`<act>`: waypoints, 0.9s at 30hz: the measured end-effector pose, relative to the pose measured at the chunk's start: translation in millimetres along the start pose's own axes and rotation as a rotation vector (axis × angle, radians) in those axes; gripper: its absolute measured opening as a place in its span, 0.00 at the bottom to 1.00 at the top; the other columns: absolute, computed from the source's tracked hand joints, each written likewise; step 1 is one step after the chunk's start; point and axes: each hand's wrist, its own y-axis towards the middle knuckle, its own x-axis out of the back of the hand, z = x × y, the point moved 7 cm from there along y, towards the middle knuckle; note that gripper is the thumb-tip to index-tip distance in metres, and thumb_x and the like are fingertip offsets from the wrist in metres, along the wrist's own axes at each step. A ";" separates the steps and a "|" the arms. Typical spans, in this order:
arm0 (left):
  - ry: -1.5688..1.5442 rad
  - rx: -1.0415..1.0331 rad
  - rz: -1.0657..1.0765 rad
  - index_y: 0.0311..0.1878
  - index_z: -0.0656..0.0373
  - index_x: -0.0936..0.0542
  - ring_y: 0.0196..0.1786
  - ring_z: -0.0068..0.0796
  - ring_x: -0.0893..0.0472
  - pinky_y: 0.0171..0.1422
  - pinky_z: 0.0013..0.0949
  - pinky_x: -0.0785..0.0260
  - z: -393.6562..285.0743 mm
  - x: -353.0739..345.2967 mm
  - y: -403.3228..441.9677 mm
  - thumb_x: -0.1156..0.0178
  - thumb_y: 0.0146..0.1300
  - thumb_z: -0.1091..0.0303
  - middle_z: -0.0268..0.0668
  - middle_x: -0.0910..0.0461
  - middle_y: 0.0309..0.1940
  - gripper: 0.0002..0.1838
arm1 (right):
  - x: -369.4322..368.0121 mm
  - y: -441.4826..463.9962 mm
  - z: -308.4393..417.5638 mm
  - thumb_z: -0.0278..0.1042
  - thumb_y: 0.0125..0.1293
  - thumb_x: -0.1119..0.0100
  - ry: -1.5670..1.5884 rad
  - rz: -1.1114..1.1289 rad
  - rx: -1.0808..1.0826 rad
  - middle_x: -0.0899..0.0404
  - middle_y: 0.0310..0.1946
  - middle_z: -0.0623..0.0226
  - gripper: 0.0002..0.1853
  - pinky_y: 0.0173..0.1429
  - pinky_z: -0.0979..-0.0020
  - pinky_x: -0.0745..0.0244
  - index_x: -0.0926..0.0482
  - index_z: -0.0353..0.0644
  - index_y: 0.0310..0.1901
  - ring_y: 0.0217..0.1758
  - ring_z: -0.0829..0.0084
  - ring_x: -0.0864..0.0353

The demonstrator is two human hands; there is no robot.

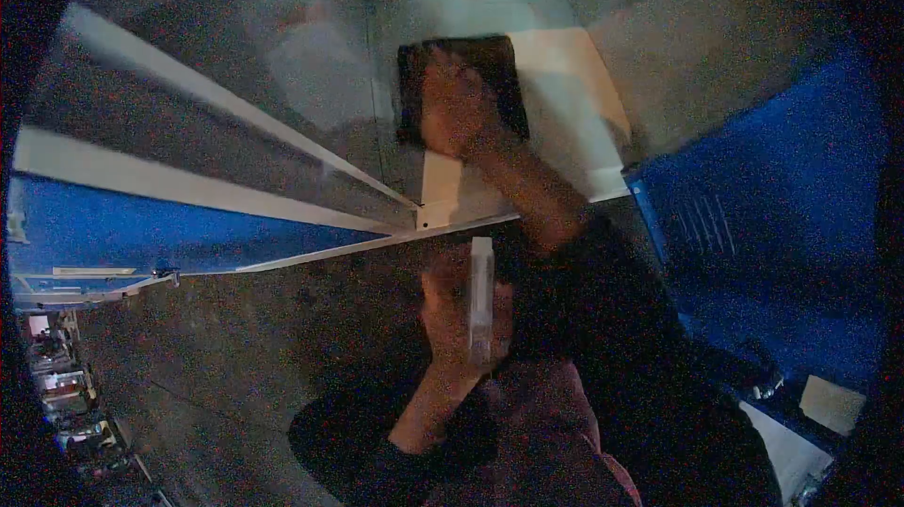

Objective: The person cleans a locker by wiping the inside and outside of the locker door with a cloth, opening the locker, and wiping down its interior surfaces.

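My left hand (pixel 436 319) is closed round a long, narrow, whitish translucent object (pixel 481 295), held upright in the view at the lower middle. My right hand (pixel 454 107) reaches up from the right and lies over a dark, roughly square piece (pixel 504 83) on a pale surface (pixel 565 83). Its fingers are blurred, so their grip on the dark piece cannot be made out. A gap separates the two hands, and the pale edge runs between them.
Pale bars (pixel 235 116) run diagonally at the left above a blue panel (pixel 235 234). A large blue panel (pixel 772 196) stands at the right. Small cluttered items (pixel 75 394) show at the far lower left, and a pale card (pixel 832 404) at the lower right.
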 end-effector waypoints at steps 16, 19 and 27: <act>0.141 0.081 0.193 0.48 0.60 0.26 0.38 0.36 0.21 0.43 0.35 0.27 17.0 -37.1 -74.2 0.29 0.43 0.60 0.42 0.23 0.37 0.29 | -16.8 64.1 -67.8 0.53 0.54 0.45 -0.187 0.187 -0.122 0.36 0.57 0.50 0.33 0.65 0.57 0.44 0.33 0.36 0.56 0.62 0.57 0.39; -0.238 0.309 0.168 0.49 0.61 0.27 0.38 0.39 0.21 0.42 0.36 0.27 38.0 -35.9 -84.0 0.29 0.43 0.58 0.44 0.23 0.36 0.30 | -16.6 60.4 -72.6 0.52 0.54 0.43 0.331 0.248 -0.302 0.34 0.54 0.50 0.31 0.63 0.59 0.42 0.30 0.35 0.52 0.57 0.55 0.35; 0.122 -0.161 0.058 0.54 0.62 0.37 0.36 0.46 0.20 0.38 0.40 0.28 -34.6 -12.9 -106.2 0.34 0.50 0.60 0.47 0.24 0.35 0.31 | 73.1 -35.0 -6.0 0.47 0.58 0.48 -0.023 0.248 -0.146 0.38 0.58 0.48 0.29 0.66 0.58 0.46 0.34 0.32 0.55 0.61 0.54 0.39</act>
